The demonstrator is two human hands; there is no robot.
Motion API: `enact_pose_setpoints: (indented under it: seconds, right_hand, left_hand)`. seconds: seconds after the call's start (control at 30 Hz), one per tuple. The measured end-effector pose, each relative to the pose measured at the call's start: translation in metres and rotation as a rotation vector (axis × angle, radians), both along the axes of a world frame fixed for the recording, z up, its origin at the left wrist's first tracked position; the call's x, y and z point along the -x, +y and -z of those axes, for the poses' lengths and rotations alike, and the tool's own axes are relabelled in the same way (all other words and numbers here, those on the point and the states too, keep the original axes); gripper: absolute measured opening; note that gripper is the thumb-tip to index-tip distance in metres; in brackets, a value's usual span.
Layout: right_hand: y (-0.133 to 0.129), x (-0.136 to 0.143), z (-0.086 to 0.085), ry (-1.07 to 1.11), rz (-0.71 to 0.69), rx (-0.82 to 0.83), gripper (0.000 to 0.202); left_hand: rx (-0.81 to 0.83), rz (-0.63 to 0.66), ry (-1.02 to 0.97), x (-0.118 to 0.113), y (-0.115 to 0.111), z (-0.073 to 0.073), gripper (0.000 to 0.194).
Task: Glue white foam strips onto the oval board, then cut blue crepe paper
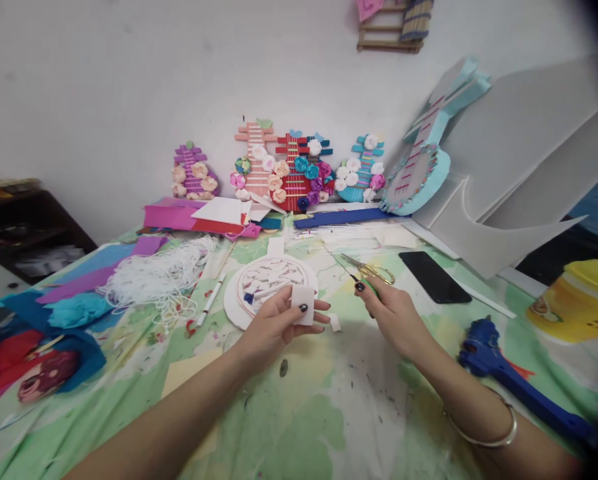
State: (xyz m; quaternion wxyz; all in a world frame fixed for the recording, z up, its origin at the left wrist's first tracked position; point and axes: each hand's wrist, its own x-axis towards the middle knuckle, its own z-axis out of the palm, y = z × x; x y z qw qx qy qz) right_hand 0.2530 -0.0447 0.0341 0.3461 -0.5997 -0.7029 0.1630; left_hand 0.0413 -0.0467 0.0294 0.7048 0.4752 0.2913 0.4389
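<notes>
My left hand (283, 319) pinches a small white rectangle of foam board or card (303, 303) between thumb and fingers. My right hand (396, 320) is closed round the green-and-black handle of a thin-bladed knife (353, 277), its blade pointing away and to the left. Behind the left hand lies a white guitar-shaped cutout (232, 308) with many small white scraps (273, 275) on its round body. Gold-handled scissors (376, 270) rest just beyond the right hand. A small white offcut (335, 323) lies between the hands.
A black phone (435, 277), a blue glue gun (499, 367) and a yellow tub (581, 300) stand to the right. White cord (153, 277), a marker (211, 300) and coloured paper (86, 277) lie left. Decorated little guitars (293, 170) lean against the wall.
</notes>
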Motion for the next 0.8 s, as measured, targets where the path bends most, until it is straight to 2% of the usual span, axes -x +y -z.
enact_pose_setpoints:
  seconds: [0.2,0.37,0.5,0.63,0.8]
  right_hand:
    - [0.000,0.000,0.000,0.026,-0.026,0.017,0.044]
    - [-0.001,0.001,-0.002,0.017,-0.035,0.031,0.043]
    - [-0.006,0.005,-0.004,0.008,-0.159,0.021,0.038]
    - [-0.011,0.010,-0.003,-0.034,-0.215,0.018,0.037]
    - [-0.010,0.009,0.000,0.038,-0.206,0.031,0.039]
  left_hand:
    - [0.044,0.016,-0.016,-0.001,0.001,0.004,0.029]
    - [0.057,0.011,0.011,-0.003,0.001,0.006,0.025]
    - [0.031,-0.007,0.011,-0.004,0.000,0.010,0.024]
    - [-0.035,-0.016,0.063,-0.004,0.001,0.013,0.023]
    - [-0.211,-0.045,0.303,-0.003,0.000,0.009,0.020]
